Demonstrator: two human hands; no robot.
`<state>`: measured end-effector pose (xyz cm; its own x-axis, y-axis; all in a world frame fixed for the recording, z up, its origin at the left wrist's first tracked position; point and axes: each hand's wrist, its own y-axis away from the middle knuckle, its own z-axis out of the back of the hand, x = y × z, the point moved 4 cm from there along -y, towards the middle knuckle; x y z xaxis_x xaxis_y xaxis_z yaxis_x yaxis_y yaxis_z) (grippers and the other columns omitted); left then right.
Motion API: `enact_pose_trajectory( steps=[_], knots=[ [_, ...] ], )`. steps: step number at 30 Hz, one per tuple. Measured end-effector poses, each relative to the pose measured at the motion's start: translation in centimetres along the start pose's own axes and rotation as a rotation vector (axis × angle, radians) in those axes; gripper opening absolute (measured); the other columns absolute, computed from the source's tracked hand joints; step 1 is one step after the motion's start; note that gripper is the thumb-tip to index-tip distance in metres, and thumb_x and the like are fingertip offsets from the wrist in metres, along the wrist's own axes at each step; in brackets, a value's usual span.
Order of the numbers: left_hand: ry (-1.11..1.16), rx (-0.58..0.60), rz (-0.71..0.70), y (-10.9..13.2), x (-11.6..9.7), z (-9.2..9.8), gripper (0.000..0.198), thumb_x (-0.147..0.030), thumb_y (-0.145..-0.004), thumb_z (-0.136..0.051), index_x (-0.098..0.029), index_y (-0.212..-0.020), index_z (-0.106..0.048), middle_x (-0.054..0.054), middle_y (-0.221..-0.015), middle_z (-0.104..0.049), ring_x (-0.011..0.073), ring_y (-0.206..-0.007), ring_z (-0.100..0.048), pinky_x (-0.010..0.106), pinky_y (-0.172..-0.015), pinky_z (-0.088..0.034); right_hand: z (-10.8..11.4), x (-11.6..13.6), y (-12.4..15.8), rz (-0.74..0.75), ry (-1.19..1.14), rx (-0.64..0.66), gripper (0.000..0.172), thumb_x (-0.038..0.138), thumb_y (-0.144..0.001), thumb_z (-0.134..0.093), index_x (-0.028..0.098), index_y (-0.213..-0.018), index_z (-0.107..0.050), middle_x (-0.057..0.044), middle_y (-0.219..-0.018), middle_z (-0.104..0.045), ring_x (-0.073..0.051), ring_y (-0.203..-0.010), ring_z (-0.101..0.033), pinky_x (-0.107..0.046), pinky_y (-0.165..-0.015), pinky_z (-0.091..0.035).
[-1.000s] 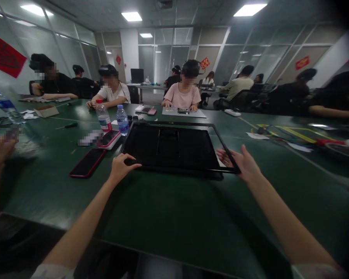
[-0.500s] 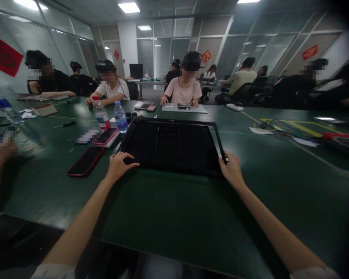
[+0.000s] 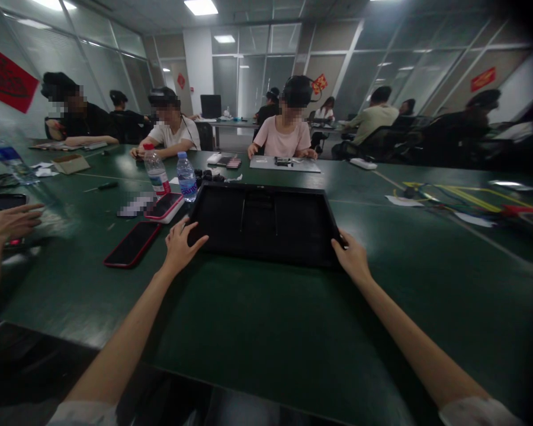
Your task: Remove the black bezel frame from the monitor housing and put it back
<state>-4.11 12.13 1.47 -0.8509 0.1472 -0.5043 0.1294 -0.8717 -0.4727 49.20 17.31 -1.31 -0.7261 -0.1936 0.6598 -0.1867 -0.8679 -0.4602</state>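
Note:
A black rectangular monitor casing [image 3: 260,228] lies in front of me on the green table, its shallow, dark inside facing up. Two thin ridges run down its middle from a small raised block near the far edge. My left hand [image 3: 180,245] grips the near left corner, fingers curled along the side and thumb stretched over the front rim. At the near right corner, my right hand [image 3: 352,254] is closed on the edge, with its thumb on the rim. The undersides of both corners are hidden.
Left of the casing lie a red-edged phone [image 3: 132,244], a second phone [image 3: 164,207] and two bottles, one red-capped [image 3: 156,171], one blue-capped [image 3: 187,177]. A screwdriver [image 3: 106,186] lies beyond. A co-worker's hand [image 3: 11,223] is at far left. Yellow cables [image 3: 457,198] spread at right.
The gap along the casing's right side has closed, and the frame there now sits flush. My left hand has shifted slightly up the left side. The co-worker's hand at left has opened out.

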Motion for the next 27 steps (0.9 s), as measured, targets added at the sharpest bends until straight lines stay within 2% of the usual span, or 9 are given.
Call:
enact_pose_trajectory(
  steps=[1, 4, 7, 10, 14, 19, 23, 27],
  knots=[
    [0.037, -0.031, 0.053, -0.2, 0.7, -0.2, 0.062, -0.061, -0.091, -0.061, -0.025, -0.141, -0.059, 0.016, -0.157, -0.046, 0.0373, -0.145, -0.042, 0.058, -0.116, -0.034, -0.1, -0.2, 0.0, -0.027, -0.002, 0.001, 0.060, 0.044, -0.089, -0.053, 0.017, -0.141, -0.061, -0.016, -0.131, -0.067, -0.034, -0.115, -0.066, -0.055, -0.103, -0.050],
    [0.195, -0.002, 0.161, -0.8, 2.8, -1.3, 0.065, -0.054, -0.094, -0.059, -0.018, -0.148, -0.052, 0.018, -0.152, -0.052, 0.0316, -0.142, -0.050, 0.048, -0.119, -0.037, -0.5, -1.2, 0.2, -0.106, -0.027, 0.002, 0.067, 0.049, -0.086, -0.055, 0.013, -0.142, -0.059, -0.019, -0.136, -0.064, -0.035, -0.118, -0.065, -0.056, -0.104, -0.050],
    [0.287, -0.010, 0.238, -1.3, 4.4, -1.9, 0.063, -0.043, -0.092, -0.065, -0.014, -0.147, -0.054, 0.018, -0.148, -0.058, 0.0297, -0.138, -0.054, 0.043, -0.119, -0.039, -0.8, -2.0, 0.3, -0.124, -0.100, -0.009, 0.066, 0.048, -0.084, -0.057, 0.012, -0.140, -0.058, -0.019, -0.135, -0.065, -0.033, -0.122, -0.063, -0.053, -0.106, -0.050],
    [0.335, -0.025, 0.278, -1.5, 4.9, -1.9, 0.059, -0.037, -0.090, -0.067, -0.011, -0.142, -0.059, 0.018, -0.142, -0.063, 0.0279, -0.128, -0.063, 0.041, -0.112, -0.047, -0.8, -2.5, 0.3, -0.084, -0.132, -0.009, 0.058, 0.046, -0.086, -0.056, 0.016, -0.136, -0.059, -0.016, -0.132, -0.066, -0.030, -0.122, -0.063, -0.051, -0.109, -0.048],
    [0.235, -0.027, 0.344, -1.3, 4.7, -1.0, 0.055, -0.043, -0.088, -0.068, -0.012, -0.133, -0.067, 0.016, -0.129, -0.071, 0.0264, -0.109, -0.071, 0.040, -0.101, -0.054, -0.5, -2.6, 0.2, -0.048, -0.081, -0.012, 0.055, 0.041, -0.087, -0.053, 0.016, -0.135, -0.060, -0.016, -0.133, -0.066, -0.031, -0.122, -0.063, -0.052, -0.110, -0.047],
    [0.007, -0.009, 0.388, -0.7, 3.1, 0.6, 0.055, -0.053, -0.090, -0.062, -0.014, -0.127, -0.072, 0.014, -0.112, -0.076, 0.0293, -0.104, -0.071, 0.039, -0.094, -0.054, 0.2, -1.6, 0.4, 0.007, 0.118, -0.010, 0.055, 0.038, -0.089, -0.049, 0.012, -0.137, -0.060, -0.018, -0.131, -0.066, -0.033, -0.119, -0.064, -0.053, -0.109, -0.048],
    [-0.151, 0.009, 0.350, -0.4, 2.0, 1.1, 0.052, -0.054, -0.093, -0.056, -0.018, -0.127, -0.072, 0.013, -0.112, -0.075, 0.0312, -0.103, -0.071, 0.040, -0.088, -0.053, 0.5, -0.7, 0.6, 0.014, 0.241, 0.013, 0.057, 0.036, -0.093, -0.043, 0.009, -0.140, -0.058, -0.020, -0.129, -0.067, -0.034, -0.119, -0.064, -0.052, -0.108, -0.048],
    [-0.205, -0.012, 0.330, -0.2, 1.5, 1.2, 0.050, -0.055, -0.094, -0.054, -0.019, -0.126, -0.071, 0.013, -0.115, -0.075, 0.0320, -0.103, -0.070, 0.040, -0.085, -0.053, 0.3, -0.2, 0.6, 0.030, 0.282, 0.038, 0.060, 0.035, -0.095, -0.038, 0.004, -0.144, -0.054, -0.023, -0.131, -0.065, -0.035, -0.118, -0.064, -0.052, -0.106, -0.049]
  ],
)
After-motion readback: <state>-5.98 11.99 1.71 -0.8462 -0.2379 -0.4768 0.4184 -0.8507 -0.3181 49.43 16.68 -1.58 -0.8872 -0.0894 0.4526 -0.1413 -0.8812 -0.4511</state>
